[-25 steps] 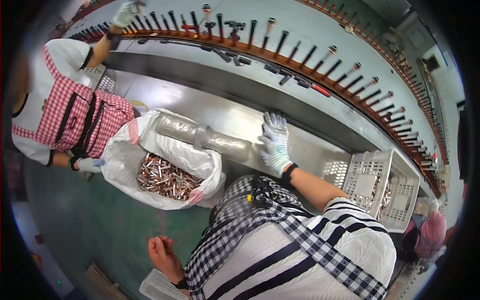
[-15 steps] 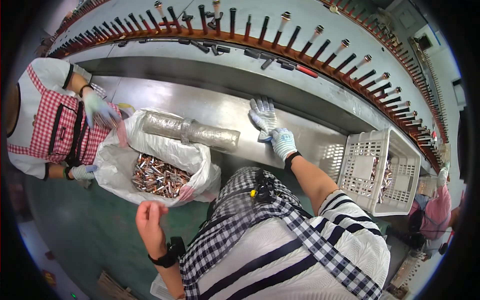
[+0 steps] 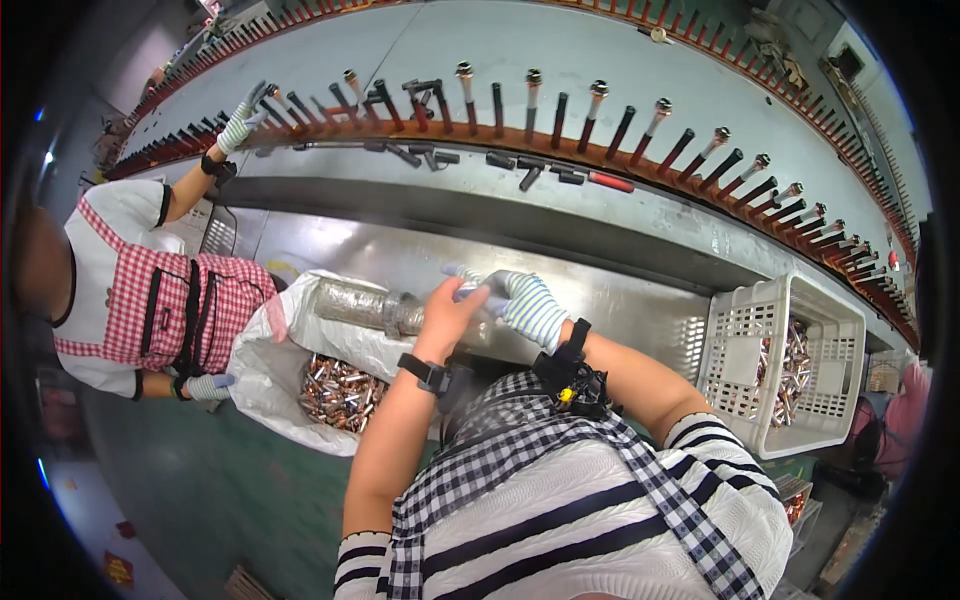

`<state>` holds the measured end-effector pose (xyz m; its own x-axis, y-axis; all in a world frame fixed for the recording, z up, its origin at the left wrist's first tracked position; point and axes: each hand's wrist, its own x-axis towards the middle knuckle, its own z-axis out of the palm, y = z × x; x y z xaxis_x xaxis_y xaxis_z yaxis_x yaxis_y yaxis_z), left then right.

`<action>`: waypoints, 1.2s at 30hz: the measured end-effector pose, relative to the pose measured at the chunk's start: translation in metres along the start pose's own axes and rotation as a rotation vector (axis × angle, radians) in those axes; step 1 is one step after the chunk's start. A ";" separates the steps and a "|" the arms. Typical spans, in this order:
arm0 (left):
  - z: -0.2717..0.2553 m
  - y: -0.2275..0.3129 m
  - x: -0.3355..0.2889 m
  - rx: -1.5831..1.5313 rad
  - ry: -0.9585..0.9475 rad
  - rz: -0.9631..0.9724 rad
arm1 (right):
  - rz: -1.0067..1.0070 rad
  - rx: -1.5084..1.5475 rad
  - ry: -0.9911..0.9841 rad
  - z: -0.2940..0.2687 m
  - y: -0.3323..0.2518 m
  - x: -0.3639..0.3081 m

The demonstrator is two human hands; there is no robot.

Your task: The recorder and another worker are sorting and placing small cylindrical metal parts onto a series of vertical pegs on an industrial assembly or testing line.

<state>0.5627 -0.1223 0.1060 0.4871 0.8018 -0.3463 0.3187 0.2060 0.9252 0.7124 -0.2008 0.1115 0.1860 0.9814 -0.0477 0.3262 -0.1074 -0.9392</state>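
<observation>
In front of me, above the metal trough, my two hands meet at a loose striped work glove (image 3: 460, 271). My bare left hand (image 3: 448, 318) has its fingers closed on the glove's bluish part. My right hand (image 3: 535, 308), in a white glove with blue-green stripes, grips the loose glove from the other side. Part of the loose glove is hidden behind my fingers. Just below and left of my hands lies a roll wrapped in shiny clear film (image 3: 355, 306), across the mouth of a white woven sack (image 3: 262, 375). Inside the sack are many small copper-and-silver metal pieces (image 3: 340, 392).
A white plastic crate (image 3: 735, 365) with similar metal pieces stands at the right. Beyond the metal trough (image 3: 370, 245), a curved rail bears dark and red upright posts (image 3: 560, 120), some capped with metal pieces. A co-worker in a red checked apron (image 3: 160, 320) stands left, one gloved hand (image 3: 240, 125) at the posts.
My left hand has come up from beside the sack to the glove. My right hand has lifted the glove off the metal surface. The co-worker's hand has moved from the sack to the posts.
</observation>
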 end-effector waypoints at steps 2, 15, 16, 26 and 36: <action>-0.010 -0.007 0.010 0.284 0.064 0.112 | 0.072 0.025 0.017 -0.010 -0.003 0.014; -0.036 0.083 -0.017 -0.201 0.007 -0.125 | -0.672 -0.622 -0.336 0.005 -0.081 0.053; -0.065 0.069 -0.009 -0.313 -0.037 -0.458 | -0.694 -0.621 -0.341 0.009 -0.080 0.061; -0.060 0.119 0.005 -0.446 0.189 0.499 | -0.904 -0.206 -0.481 0.041 -0.099 0.083; -0.056 0.086 0.067 -1.512 0.080 0.287 | -0.630 -0.205 -0.551 0.026 -0.091 0.079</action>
<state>0.5771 -0.0197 0.1715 0.3268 0.9295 -0.1712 -0.8944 0.3627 0.2617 0.6727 -0.1094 0.1844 -0.5451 0.7990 0.2538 0.3880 0.5088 -0.7685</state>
